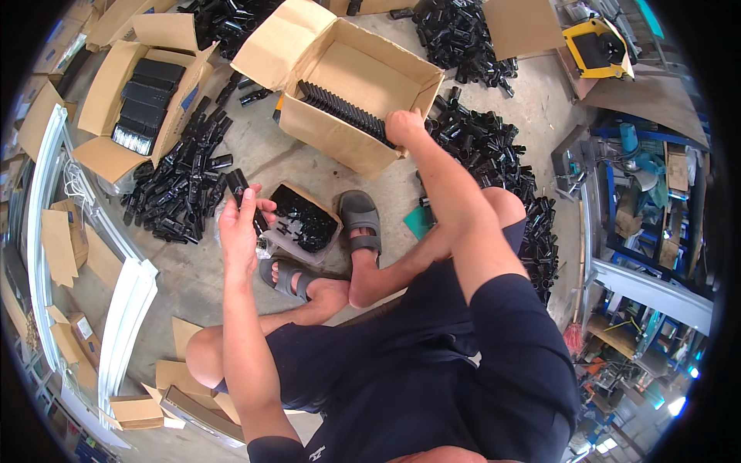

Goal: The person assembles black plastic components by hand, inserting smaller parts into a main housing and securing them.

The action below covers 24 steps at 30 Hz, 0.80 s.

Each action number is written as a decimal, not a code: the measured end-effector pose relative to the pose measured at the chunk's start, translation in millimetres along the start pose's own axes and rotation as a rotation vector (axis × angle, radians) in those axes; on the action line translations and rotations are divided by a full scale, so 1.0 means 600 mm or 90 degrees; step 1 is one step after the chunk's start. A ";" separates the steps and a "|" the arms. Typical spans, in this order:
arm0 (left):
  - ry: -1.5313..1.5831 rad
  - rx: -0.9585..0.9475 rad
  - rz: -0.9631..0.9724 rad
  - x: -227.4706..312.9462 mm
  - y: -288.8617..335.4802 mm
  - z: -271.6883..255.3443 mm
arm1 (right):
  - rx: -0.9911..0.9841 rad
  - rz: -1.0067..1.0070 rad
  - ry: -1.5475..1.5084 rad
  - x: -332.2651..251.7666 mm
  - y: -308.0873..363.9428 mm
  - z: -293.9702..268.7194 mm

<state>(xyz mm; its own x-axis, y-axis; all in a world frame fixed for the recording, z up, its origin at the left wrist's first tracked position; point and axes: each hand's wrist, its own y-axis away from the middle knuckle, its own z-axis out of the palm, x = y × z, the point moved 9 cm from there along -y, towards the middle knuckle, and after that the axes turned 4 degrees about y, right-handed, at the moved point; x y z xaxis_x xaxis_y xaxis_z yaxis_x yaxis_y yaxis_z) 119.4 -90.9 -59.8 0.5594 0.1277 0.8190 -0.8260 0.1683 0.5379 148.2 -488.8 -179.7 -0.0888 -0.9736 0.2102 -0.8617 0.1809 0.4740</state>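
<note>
My left hand (243, 224) is raised at the left, its fingers closed round a black plastic tubular part (238, 183) held at a tilt. My right arm reaches out to an open cardboard box (332, 135). At the box's near right corner, my right hand (405, 128) is closed, with its fingertips hidden behind the knuckles. Whatever it grips there is not visible. A tight row of black parts (343, 112) stands along the near wall inside that box, ending beside my right hand. Below the box, near my left hand, sits a small bin (338, 235) of tiny black pieces.
Loose black parts lie heaped on the concrete floor at the left (181, 181), far right (455, 38) and right (502, 154). Another carton (96, 116) holds packed black bundles. White rails (127, 324) run along the left; a steel rack (656, 293) stands right. My sandalled feet are close to the bin.
</note>
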 end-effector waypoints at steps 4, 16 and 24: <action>-0.014 -0.005 -0.002 -0.005 -0.006 0.000 | -0.006 0.088 -0.064 0.009 -0.012 0.011; -0.019 -0.023 0.000 -0.002 -0.007 0.011 | -0.014 0.110 -0.132 0.021 -0.001 -0.006; 0.002 -0.027 0.007 -0.010 -0.011 0.016 | 0.296 0.063 -0.132 0.081 0.041 -0.146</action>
<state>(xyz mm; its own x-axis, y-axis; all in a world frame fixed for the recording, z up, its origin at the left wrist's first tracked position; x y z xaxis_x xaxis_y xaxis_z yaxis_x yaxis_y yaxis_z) 120.9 -102.2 -66.1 0.5505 0.1336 0.8241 -0.8285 0.2083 0.5197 166.5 -519.8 -83.1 -0.2369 -0.9708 0.0389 -0.9711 0.2378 0.0203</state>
